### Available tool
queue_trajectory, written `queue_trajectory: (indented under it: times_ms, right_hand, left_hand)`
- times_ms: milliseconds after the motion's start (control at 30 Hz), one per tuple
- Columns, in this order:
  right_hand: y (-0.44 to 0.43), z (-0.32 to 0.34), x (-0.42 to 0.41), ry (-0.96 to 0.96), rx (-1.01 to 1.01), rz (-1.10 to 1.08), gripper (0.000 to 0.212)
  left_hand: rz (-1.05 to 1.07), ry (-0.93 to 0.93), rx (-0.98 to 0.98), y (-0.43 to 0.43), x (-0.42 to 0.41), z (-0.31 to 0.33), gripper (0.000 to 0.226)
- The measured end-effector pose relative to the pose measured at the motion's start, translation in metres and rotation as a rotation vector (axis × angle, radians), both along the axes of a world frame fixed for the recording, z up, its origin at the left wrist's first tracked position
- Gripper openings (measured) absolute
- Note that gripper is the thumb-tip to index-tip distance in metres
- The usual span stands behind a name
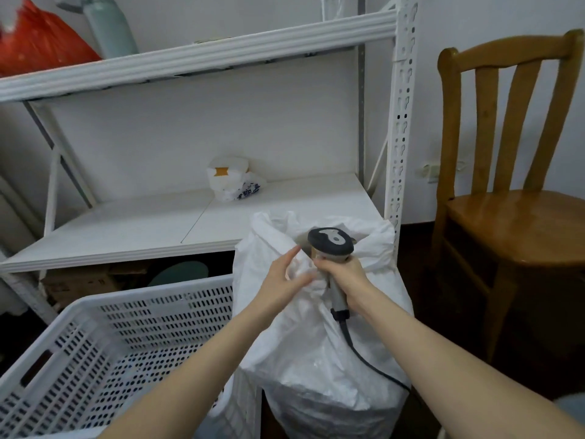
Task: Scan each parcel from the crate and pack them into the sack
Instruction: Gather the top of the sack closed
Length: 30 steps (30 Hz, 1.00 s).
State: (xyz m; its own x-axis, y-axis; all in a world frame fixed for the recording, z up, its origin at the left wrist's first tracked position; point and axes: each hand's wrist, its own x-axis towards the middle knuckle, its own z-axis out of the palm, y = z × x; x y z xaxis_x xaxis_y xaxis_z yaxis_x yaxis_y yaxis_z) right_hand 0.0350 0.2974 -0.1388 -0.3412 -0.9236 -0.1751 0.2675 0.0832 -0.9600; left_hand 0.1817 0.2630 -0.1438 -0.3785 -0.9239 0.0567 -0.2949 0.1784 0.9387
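A tall white woven sack [319,350] stands on the floor at centre, its mouth crumpled at the top. My right hand [343,277] grips the handle of a grey barcode scanner [330,245], whose head points into the sack's mouth and whose black cable runs down the sack's front. My left hand [285,277] rests on the sack's gathered rim, fingers on the fabric beside the scanner. The white perforated plastic crate [133,340] sits at lower left, touching the sack; I see no parcel in the part of it that shows.
A white metal shelf unit [202,223] stands behind the sack and crate, with a white plastic bag [232,182] on its middle board. A red bag [41,42] and a pale bottle lie on the top shelf. A wooden chair [512,217] stands right of the sack.
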Motion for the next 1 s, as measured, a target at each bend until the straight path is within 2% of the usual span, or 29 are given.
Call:
queue_trajectory:
  times_ms: [67,167,267,367,467,533,600,700,800,900,933,1000]
  right_hand:
    - [-0.004,0.001,-0.004,-0.010,0.062,0.020,0.007]
    - [-0.006,0.002,-0.023,0.063,0.104,0.000,0.020]
    - [-0.006,0.005,-0.051,0.230,0.096,-0.211,0.033]
    - [-0.007,0.010,-0.084,0.384,0.157,-0.431,0.048]
    - [-0.013,0.017,-0.111,0.413,0.241,-0.533,0.060]
    - [-0.024,0.018,-0.122,0.383,0.291,-0.520,0.066]
    - [-0.035,0.018,-0.125,0.323,0.314,-0.470,0.067]
    - [-0.049,0.012,-0.124,0.309,0.324,-0.378,0.060]
    - [-0.050,0.013,-0.112,0.354,0.329,-0.311,0.047]
    - [-0.041,0.017,-0.099,0.342,0.269,-0.242,0.036]
    - [-0.036,0.020,-0.094,0.354,0.248,-0.219,0.034]
    - [-0.028,0.027,-0.084,0.375,0.196,-0.183,0.032]
  left_hand:
    - [-0.056,-0.174,-0.114,-0.002,-0.002,-0.024,0.066]
    - [0.051,-0.450,-0.234,-0.017,-0.020,-0.044,0.041]
    - [0.195,-0.745,-0.194,-0.032,-0.036,-0.050,0.046]
    - [0.181,-0.850,-0.226,-0.042,-0.045,-0.046,0.049]
    - [0.148,-0.667,-0.189,-0.055,-0.041,-0.043,0.069]
    - [0.128,-0.589,-0.135,-0.061,-0.036,-0.042,0.081]
    - [0.136,-0.562,-0.063,-0.068,-0.032,-0.045,0.084]
    - [0.128,-0.418,0.110,-0.071,-0.032,-0.048,0.085]
    - [0.093,-0.267,0.233,-0.077,-0.031,-0.047,0.072]
    - [0.050,-0.149,0.292,-0.077,-0.030,-0.043,0.022]
    - [0.066,-0.120,0.296,-0.075,-0.030,-0.042,0.012]
    - [0.110,-0.058,0.317,-0.072,-0.031,-0.043,0.010]
